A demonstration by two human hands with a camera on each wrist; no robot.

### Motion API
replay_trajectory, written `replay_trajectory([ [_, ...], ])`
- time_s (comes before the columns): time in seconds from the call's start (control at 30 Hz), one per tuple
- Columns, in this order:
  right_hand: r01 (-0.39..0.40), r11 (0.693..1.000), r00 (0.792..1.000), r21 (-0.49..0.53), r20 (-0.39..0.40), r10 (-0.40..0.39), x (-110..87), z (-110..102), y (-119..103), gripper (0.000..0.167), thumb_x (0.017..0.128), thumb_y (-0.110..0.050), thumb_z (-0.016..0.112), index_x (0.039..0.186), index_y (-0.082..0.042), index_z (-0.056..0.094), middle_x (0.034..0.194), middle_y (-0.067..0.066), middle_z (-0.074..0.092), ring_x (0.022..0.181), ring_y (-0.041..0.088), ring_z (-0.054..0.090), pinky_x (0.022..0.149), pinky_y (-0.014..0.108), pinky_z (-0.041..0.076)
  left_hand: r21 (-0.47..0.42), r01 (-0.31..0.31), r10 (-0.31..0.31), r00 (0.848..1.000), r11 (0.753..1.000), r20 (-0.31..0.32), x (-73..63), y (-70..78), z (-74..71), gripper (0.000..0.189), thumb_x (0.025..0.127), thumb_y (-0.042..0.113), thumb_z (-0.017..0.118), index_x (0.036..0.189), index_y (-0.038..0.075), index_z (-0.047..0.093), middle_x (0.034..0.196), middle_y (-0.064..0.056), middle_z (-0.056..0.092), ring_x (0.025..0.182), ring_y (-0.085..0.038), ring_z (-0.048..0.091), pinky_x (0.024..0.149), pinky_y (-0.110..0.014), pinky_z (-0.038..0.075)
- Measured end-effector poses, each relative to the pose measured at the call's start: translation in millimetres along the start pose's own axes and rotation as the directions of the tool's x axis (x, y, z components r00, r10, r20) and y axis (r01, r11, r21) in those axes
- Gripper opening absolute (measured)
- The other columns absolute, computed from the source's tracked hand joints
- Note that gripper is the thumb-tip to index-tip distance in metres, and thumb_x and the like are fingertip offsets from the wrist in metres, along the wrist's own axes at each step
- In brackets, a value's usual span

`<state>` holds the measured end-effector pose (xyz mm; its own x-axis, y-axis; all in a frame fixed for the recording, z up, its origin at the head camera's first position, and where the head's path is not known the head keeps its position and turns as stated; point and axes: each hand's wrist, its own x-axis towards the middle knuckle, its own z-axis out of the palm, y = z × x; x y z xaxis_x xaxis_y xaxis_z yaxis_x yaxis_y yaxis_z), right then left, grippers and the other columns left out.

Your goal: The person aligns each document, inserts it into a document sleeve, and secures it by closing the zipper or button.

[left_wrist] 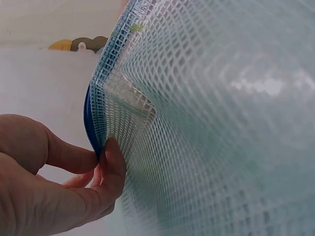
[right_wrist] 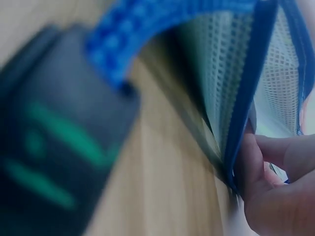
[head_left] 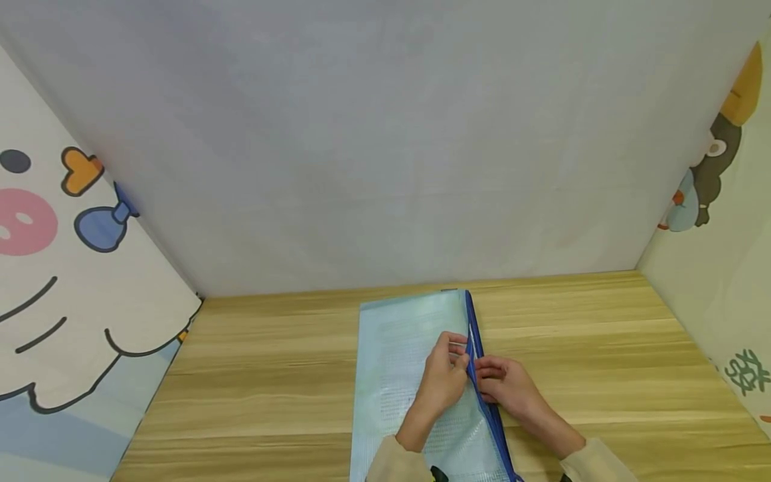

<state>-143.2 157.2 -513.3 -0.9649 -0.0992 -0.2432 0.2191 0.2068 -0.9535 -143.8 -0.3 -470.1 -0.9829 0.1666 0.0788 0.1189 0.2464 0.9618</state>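
Observation:
A pale blue-green mesh zipper pouch [head_left: 397, 348] lies on the table, its blue zipper edge [head_left: 475, 328] along the right side. The left hand [head_left: 444, 378] is over the pouch and pinches one side of that edge between thumb and fingers; the left wrist view shows this hand [left_wrist: 54, 191] at the blue strip. On the opposite side, the right hand [head_left: 510, 387] holds the other edge. In the right wrist view the two blue edges stand apart, with the thumb and fingers of the right hand [right_wrist: 280, 196] at the nearer one. What the pouch holds is not clear.
The wood-grain table [head_left: 259, 375] meets a plain grey back wall [head_left: 385, 147]. Cartoon-printed panels rise at left [head_left: 72, 268] and right [head_left: 711, 294]. Close to the right wrist camera, a blurred dark tag with green marks [right_wrist: 64, 132] adjoins a blue woven strap [right_wrist: 162, 14].

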Motion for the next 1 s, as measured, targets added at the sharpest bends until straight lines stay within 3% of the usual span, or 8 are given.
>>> replay_trajectory([
  [0.3, 0.116, 0.991, 0.99, -0.069, 0.086, -0.11, 0.9, -5, -2, 0.03, 0.088, 0.008, 0.067, 0.116, 0.015, 0.062, 0.096, 0.011, 0.071, 0.083, 0.016, 0.068, 0.067, 0.032, 0.061, 0.003, 0.015, -0.015, 1.0, 1.0, 0.006, 1.3, -1.0, -0.8, 0.023, 0.096, -0.006, 0.058, 0.118, 0.001, 0.06, 0.102, -0.008, 0.063, 0.088, -0.014, 0.06, 0.072, -0.028, 0.052],
  [0.63, 0.169, 0.985, 0.965, 0.035, 0.197, -0.172, -4.1, -23, -3, 0.032, 0.098, 0.0, 0.065, 0.123, 0.02, 0.057, 0.106, 0.022, 0.071, 0.088, 0.017, 0.073, 0.071, 0.036, 0.062, 0.002, -0.001, 0.001, 1.0, 1.0, -0.014, 0.5, -1.7, 0.5, 0.022, 0.095, -0.005, 0.06, 0.116, -0.001, 0.061, 0.099, -0.009, 0.065, 0.085, -0.015, 0.063, 0.068, -0.027, 0.053],
  [1.0, 0.177, 0.984, 0.977, -0.026, 0.121, -0.173, -11.9, -42, -5, 0.029, 0.101, -0.007, 0.064, 0.118, 0.016, 0.062, 0.101, 0.024, 0.072, 0.082, 0.023, 0.073, 0.068, 0.036, 0.062, 0.054, -0.06, 0.062, 0.997, 0.997, -0.038, 4.6, -8.4, 12.7, 0.021, 0.09, -0.011, 0.062, 0.111, -0.006, 0.062, 0.086, -0.006, 0.063, 0.073, -0.007, 0.061, 0.059, -0.02, 0.051],
])
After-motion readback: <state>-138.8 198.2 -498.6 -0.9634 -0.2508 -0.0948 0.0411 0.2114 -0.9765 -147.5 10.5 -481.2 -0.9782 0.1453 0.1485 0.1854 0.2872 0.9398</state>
